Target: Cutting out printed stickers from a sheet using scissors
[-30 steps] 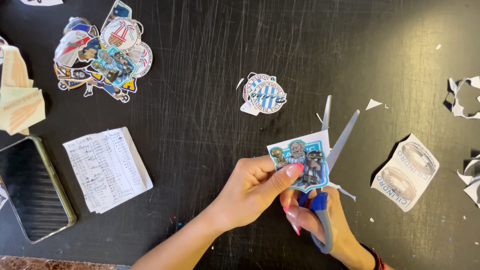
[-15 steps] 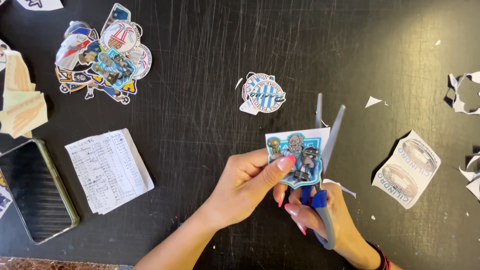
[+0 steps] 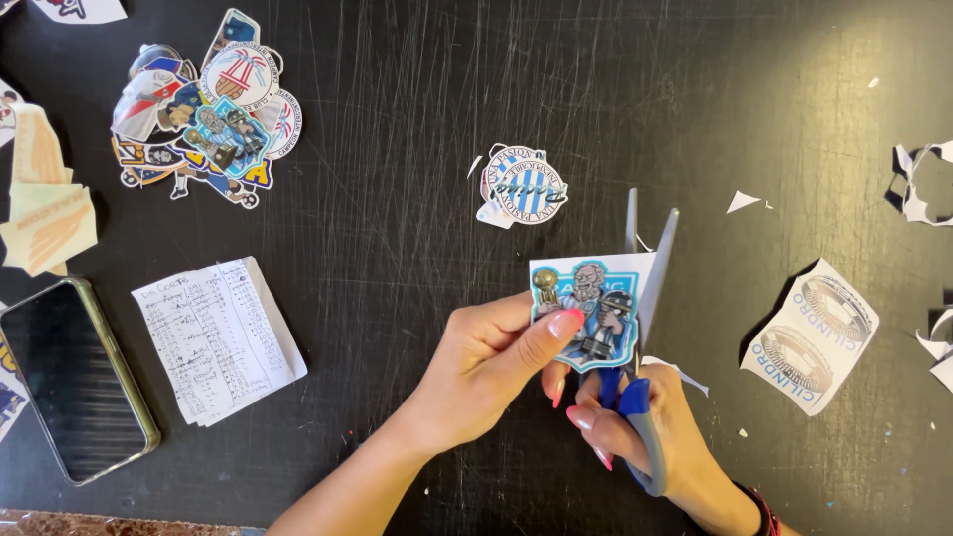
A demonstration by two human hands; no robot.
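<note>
here, left hand (image 3: 486, 362) pinches a sticker (image 3: 588, 313) — right hand (image 3: 645, 427) grips blue-handled scissors (image 3: 640, 328), blades parted.

Home craft desk: scratched black tabletop (image 3: 417, 89), sticker pile (image 3: 204, 109), paper scraps (image 3: 918, 184).

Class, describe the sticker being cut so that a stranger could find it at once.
On the black table, look low and right of centre, where the left hand pinches a sticker between grey scissor blades. Unlike the round badge sticker above, it shows blue cartoon figures on uncut white backing.
</note>
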